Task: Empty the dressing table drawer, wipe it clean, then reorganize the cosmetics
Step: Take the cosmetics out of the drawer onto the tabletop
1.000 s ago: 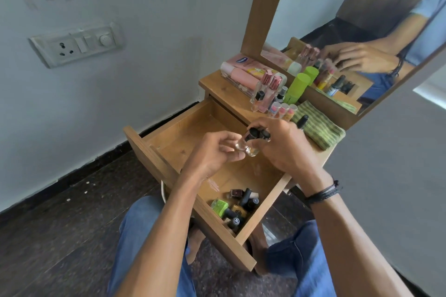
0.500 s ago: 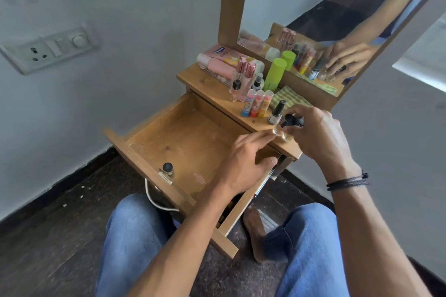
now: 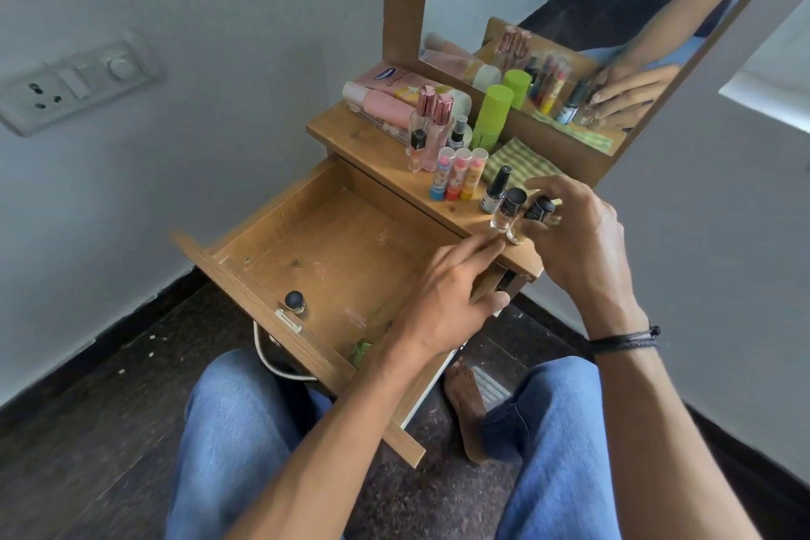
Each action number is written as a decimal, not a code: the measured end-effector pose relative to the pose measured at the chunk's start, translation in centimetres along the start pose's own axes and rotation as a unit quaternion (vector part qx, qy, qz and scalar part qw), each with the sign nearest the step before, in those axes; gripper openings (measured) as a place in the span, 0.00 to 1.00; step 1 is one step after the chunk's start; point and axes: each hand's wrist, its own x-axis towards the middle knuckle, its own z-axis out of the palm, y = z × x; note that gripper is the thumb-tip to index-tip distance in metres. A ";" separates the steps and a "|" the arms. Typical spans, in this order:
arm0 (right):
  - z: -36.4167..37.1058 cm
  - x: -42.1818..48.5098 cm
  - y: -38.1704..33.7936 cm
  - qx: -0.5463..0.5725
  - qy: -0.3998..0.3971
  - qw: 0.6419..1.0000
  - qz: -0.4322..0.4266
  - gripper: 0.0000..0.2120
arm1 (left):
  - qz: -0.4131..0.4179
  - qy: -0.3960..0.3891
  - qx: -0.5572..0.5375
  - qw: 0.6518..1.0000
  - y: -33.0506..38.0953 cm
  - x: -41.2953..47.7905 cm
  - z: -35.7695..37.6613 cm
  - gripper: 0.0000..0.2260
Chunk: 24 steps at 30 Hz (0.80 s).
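The wooden drawer [image 3: 307, 241] stands pulled out, its floor mostly bare. A small black-capped bottle [image 3: 294, 303] sits near its front wall, and a green item [image 3: 360, 352] peeks out beside my left wrist. My left hand [image 3: 442, 298] hovers over the drawer's right side, fingers straight, tips by the base of a clear black-capped bottle [image 3: 506, 210] standing on the table top [image 3: 377, 153]. My right hand [image 3: 578, 241] pinches another small black-capped bottle [image 3: 538, 210], tilted, at the top's right end. A nail polish bottle [image 3: 495, 191] stands just behind.
On the top stand three lip balms [image 3: 459, 173], perfume bottles [image 3: 431, 123], a green bottle [image 3: 493, 114], pink tubes [image 3: 385, 101] and a striped green cloth [image 3: 521, 160]. A mirror [image 3: 613, 35] rises behind. A white cable [image 3: 271, 360] hangs under the drawer, above my knees.
Both hands moved from above the drawer to the table top's right end. My left hand let go of the bottle; one clear bottle now stands on the top.
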 end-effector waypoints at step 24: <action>3.9 -2.0 2.0 0.223 0.069 0.970 0.067 0.35 | -0.389 -0.039 0.387 0.835 -6.3 -4.2 -10.1 0.16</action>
